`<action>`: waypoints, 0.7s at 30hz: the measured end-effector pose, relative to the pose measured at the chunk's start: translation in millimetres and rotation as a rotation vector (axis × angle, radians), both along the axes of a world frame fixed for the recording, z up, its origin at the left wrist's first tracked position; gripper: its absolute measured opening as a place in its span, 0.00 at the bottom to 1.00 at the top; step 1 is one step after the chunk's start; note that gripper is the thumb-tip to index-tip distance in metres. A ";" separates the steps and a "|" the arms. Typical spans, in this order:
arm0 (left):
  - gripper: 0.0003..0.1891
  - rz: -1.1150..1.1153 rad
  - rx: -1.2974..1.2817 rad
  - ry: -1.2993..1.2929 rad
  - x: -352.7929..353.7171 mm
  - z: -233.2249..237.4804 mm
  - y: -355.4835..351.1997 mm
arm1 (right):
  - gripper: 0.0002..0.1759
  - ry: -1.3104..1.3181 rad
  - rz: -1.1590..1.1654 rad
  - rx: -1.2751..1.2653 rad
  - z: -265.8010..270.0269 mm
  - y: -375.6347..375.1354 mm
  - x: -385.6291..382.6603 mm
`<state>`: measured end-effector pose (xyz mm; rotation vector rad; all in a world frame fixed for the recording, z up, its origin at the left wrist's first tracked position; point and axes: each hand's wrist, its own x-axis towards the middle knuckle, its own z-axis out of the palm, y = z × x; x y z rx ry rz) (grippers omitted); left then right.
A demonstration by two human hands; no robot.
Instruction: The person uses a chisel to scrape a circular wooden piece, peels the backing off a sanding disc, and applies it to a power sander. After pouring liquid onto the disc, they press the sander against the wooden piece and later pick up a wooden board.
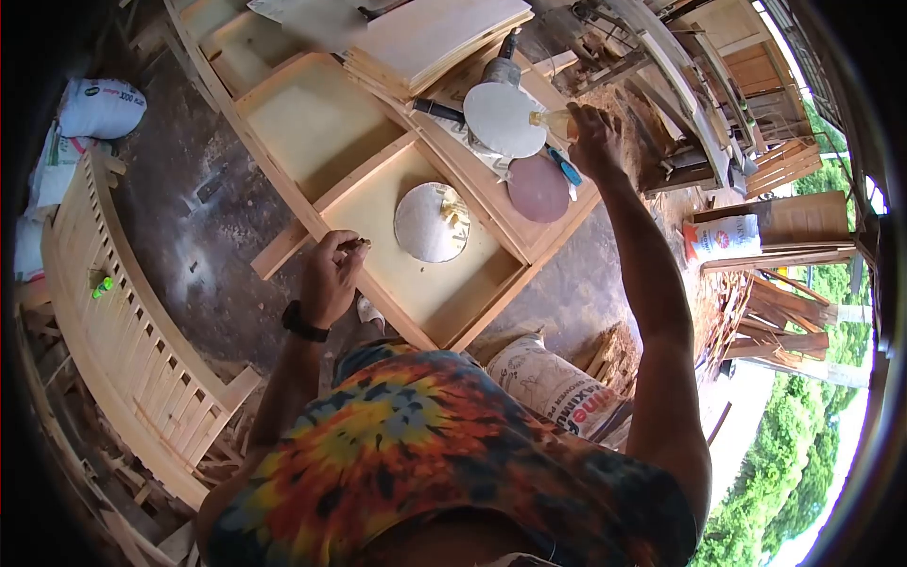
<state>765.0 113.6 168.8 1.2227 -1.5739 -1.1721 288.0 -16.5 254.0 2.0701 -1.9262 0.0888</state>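
My right hand (595, 137) is closed around a small, see-through yellowish bottle (557, 122), its tip at the edge of a white round pad (501, 118). That pad sits face up on an overturned power sander (507, 71) with black handles. Close by lie a brown sanding disc (539, 189) and a cutter with a teal handle (564, 165). My left hand (333, 269), wearing a dark wristband, is pinched shut over the frame edge; what it holds is too small to name. Nearest it is a whitish disc (425, 227) with yellowish scraps on it.
The wooden frame (364, 175) has raised rails and recessed panels. Stacked boards (435, 38) lie at its far side. A slatted wooden headboard-like piece (132, 321) stands left. A printed sack (557, 383) is near my right side, with timber (784, 317) further right.
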 end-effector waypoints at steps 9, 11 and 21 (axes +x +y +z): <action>0.11 -0.050 -0.132 -0.053 -9.1 -3.9 -16.6 | 0.34 0.104 0.129 0.017 16.1 -12.8 5.5; 0.11 -0.039 -0.125 -0.048 -8.1 -5.9 -20.0 | 0.32 0.119 0.156 -0.008 17.3 -15.0 4.9; 0.13 -0.016 -0.054 -0.028 -4.7 -19.7 -16.4 | 0.32 0.170 0.133 -0.029 22.3 -21.3 18.2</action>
